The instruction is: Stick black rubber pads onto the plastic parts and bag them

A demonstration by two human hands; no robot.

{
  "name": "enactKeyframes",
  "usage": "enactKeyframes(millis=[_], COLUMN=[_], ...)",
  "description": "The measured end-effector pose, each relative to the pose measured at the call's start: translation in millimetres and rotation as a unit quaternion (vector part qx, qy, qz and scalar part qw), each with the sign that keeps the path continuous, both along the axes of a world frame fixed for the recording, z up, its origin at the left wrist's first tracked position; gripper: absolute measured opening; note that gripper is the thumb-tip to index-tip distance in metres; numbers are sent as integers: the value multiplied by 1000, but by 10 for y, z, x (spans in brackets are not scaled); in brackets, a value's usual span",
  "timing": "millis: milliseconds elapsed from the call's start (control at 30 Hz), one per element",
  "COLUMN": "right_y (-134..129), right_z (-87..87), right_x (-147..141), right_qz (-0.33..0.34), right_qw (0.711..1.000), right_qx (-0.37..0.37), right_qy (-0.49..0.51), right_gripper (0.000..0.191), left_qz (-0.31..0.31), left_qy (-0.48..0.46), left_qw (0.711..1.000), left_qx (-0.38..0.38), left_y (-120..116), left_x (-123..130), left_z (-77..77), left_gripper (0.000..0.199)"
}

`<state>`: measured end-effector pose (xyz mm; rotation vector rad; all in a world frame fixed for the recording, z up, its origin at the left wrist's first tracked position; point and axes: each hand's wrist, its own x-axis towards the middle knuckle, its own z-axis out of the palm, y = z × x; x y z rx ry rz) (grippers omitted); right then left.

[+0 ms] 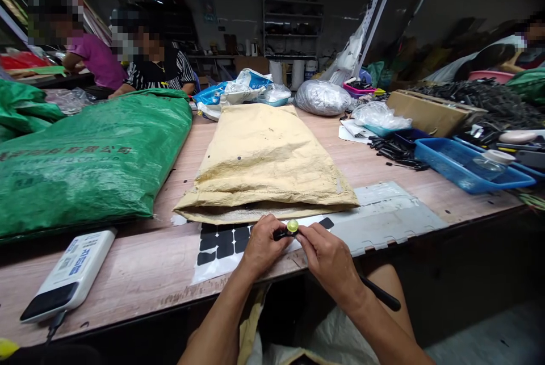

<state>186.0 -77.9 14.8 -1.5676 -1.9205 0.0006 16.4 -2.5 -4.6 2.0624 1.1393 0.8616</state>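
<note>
My left hand (263, 246) and my right hand (326, 257) meet just above the front edge of the table. Between their pinched fingertips is a small black part with a round yellow-green top (292, 226); its exact kind I cannot make out. Beneath and left of the hands lies a white sheet of black rounded-square stickers (225, 243). Just beyond the fingers, the open mouth of a cream paper sack (272, 166) faces me. The inside of the sack is mostly hidden.
A full green woven sack (93, 166) and a white power bank (70, 274) with a cable are at left. Blue trays (464, 169), black parts (398, 152) and a grey sheet (392, 217) lie right. Two people (155, 64) sit across the table; another is far right.
</note>
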Motion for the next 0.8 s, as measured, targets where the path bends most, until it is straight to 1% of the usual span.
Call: enactKeyframes(millis=[167, 200, 333, 400, 500, 600, 700, 800], right_y=[4, -2, -28, -29, 0, 81, 202, 295], right_z=[57, 59, 14, -10, -26, -61, -148, -217], right_x=[101, 107, 110, 159, 349, 629, 882, 1012], right_qz=[-30, -34, -30, -38, -65, -75, -57, -39], right_qw=[997, 997, 999, 999, 997, 996, 994, 993], right_qx=[59, 61, 18, 22, 47, 34, 25, 27], right_qy=[36, 36, 16, 20, 14, -29, -85, -109], right_gripper=[25, 25, 25, 24, 23, 23, 21, 21], left_qz=[3, 3, 10, 9, -1, -9, -20, -30], left_qy=[0, 0, -1, 1, 3, 5, 5, 0], left_qw=[1000, 1000, 1000, 1000, 1000, 1000, 1000, 999], left_qx=[-5, -6, -1, 1, -2, -10, -15, -19], left_y=[-4, -6, -11, -12, -7, -1, -2, -7], left_x=[0, 1, 8, 8, 1, -12, -25, -35], left_z=[-5, -3, 5, 6, 2, 7, 27, 48], left_gripper=[7, 7, 5, 5, 7, 7, 7, 11])
